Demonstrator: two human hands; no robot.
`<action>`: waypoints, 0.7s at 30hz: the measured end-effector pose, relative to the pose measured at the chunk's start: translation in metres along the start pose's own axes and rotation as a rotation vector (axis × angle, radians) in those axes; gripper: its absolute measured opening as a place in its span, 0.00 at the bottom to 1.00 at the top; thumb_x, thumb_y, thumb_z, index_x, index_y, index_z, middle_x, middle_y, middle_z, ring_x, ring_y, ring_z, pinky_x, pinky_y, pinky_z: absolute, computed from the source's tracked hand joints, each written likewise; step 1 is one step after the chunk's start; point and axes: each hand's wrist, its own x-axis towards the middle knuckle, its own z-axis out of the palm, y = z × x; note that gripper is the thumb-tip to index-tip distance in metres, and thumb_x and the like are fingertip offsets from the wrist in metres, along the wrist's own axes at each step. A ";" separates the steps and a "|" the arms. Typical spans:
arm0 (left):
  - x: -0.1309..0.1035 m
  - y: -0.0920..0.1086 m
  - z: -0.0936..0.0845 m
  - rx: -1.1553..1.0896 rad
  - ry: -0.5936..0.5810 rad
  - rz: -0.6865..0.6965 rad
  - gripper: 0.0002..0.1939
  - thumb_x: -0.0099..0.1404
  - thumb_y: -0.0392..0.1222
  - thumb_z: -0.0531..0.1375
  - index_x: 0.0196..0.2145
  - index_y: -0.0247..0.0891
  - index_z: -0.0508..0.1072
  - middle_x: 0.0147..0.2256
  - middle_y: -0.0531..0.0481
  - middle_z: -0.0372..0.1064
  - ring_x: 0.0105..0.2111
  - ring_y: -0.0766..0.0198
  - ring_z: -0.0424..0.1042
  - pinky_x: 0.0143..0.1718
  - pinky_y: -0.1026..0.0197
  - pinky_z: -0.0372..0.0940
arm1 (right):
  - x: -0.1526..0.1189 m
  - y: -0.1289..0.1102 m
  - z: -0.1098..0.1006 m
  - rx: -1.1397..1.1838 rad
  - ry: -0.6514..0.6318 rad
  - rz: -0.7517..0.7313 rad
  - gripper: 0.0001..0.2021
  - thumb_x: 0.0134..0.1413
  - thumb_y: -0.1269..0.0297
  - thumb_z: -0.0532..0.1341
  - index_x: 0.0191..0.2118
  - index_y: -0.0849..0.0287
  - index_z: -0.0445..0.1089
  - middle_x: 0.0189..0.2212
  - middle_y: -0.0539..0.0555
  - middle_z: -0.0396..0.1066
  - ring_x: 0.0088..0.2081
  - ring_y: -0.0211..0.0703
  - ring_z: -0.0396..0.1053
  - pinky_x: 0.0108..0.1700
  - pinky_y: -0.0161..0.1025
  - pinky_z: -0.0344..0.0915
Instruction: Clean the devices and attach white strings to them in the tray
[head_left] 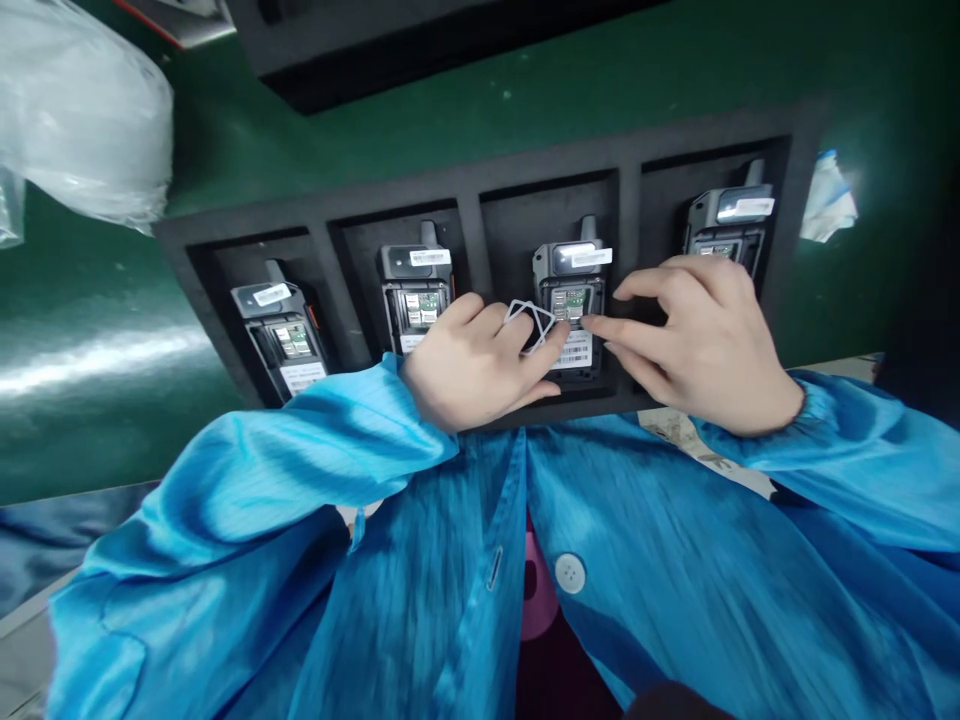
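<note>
Head view: my left hand [472,365] pinches small cards [531,320] in its fingers, just above the third radio [571,300] in the tray [480,200]. My right hand [705,340] hovers loosely curled, holding nothing. A loose pinch could drop a card into the slot.

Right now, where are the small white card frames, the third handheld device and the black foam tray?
small white card frames [531,320], head view, upper edge.
third grey handheld device [574,262], head view, top housing.
black foam tray [472,195], head view, divider wall.

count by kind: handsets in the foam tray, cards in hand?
Handsets in the black foam tray: 4, one per slot, backs open
Small cards in the left hand: 2
Total: 6
Right hand holds nothing visible.
</note>
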 end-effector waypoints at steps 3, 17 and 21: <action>0.001 -0.001 -0.001 0.007 0.028 0.005 0.30 0.71 0.61 0.49 0.56 0.35 0.71 0.31 0.45 0.71 0.30 0.58 0.68 0.30 0.56 0.52 | -0.001 0.001 0.001 0.014 0.000 -0.020 0.14 0.63 0.62 0.57 0.52 0.49 0.72 0.54 0.57 0.66 0.55 0.61 0.61 0.52 0.57 0.61; 0.010 -0.005 -0.005 -0.022 -0.061 -0.142 0.33 0.71 0.62 0.49 0.56 0.29 0.69 0.32 0.41 0.71 0.32 0.52 0.70 0.32 0.52 0.55 | 0.008 0.002 0.006 -0.039 0.059 0.070 0.19 0.61 0.58 0.59 0.56 0.52 0.69 0.58 0.60 0.63 0.59 0.67 0.59 0.54 0.62 0.60; 0.007 -0.005 -0.003 0.018 -0.004 -0.094 0.33 0.71 0.63 0.47 0.55 0.31 0.71 0.31 0.42 0.71 0.30 0.55 0.69 0.30 0.54 0.53 | 0.004 0.004 0.006 -0.052 0.100 0.058 0.20 0.60 0.56 0.60 0.57 0.51 0.69 0.58 0.59 0.63 0.59 0.65 0.59 0.56 0.61 0.61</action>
